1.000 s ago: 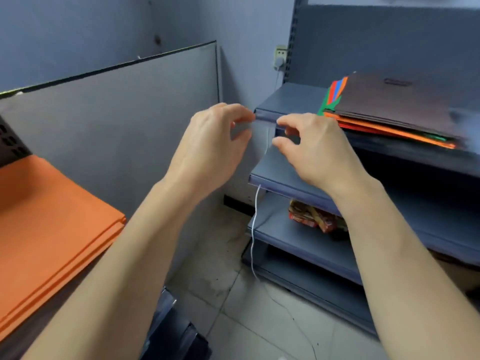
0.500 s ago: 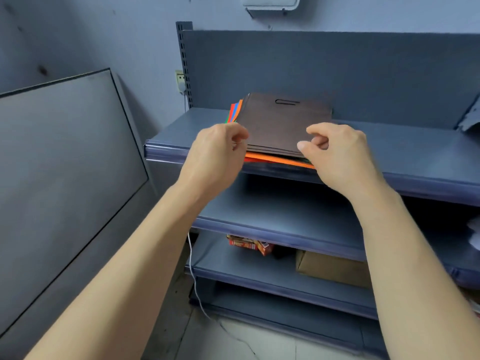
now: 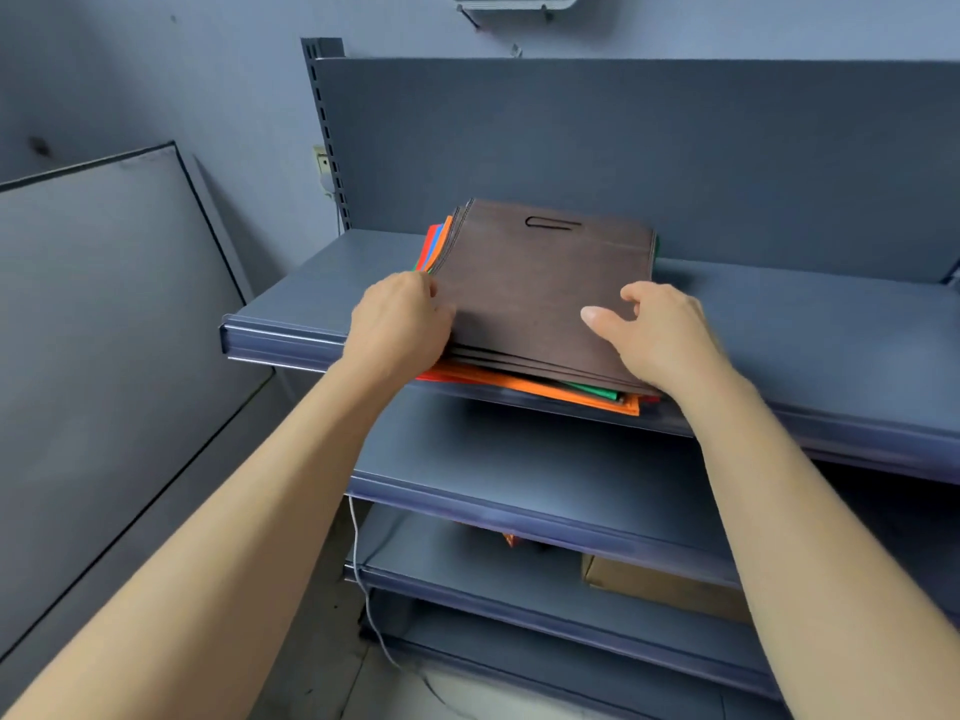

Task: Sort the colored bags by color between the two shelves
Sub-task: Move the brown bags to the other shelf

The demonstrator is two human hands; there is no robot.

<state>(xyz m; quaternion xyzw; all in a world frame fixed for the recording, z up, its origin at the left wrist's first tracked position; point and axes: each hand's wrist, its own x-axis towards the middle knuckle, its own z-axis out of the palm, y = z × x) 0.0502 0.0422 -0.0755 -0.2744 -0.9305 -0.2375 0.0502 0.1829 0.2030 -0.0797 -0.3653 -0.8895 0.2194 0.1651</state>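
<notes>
A stack of flat bags lies on the top shelf [image 3: 810,324] of the grey rack. Brown bags [image 3: 540,283] with a cut-out handle are on top. Under them show the edges of an orange bag [image 3: 545,389], a green bag [image 3: 595,391] and, at the back left, red and blue bags [image 3: 432,241]. My left hand [image 3: 400,319] grips the left edge of the brown bags with curled fingers. My right hand [image 3: 667,337] holds their front right part, thumb lying on top and fingers curled at the right edge.
The shelf below [image 3: 519,459] is bare. A cardboard box [image 3: 660,589] sits on a lower shelf. A grey panel [image 3: 104,314] leans against the wall at left. A white cable [image 3: 363,589] hangs down beside the rack.
My view swung right, away from the orange stack and onto the rack. Both hands moved forward from in front of the shelf onto the brown bags and took hold of their edges.
</notes>
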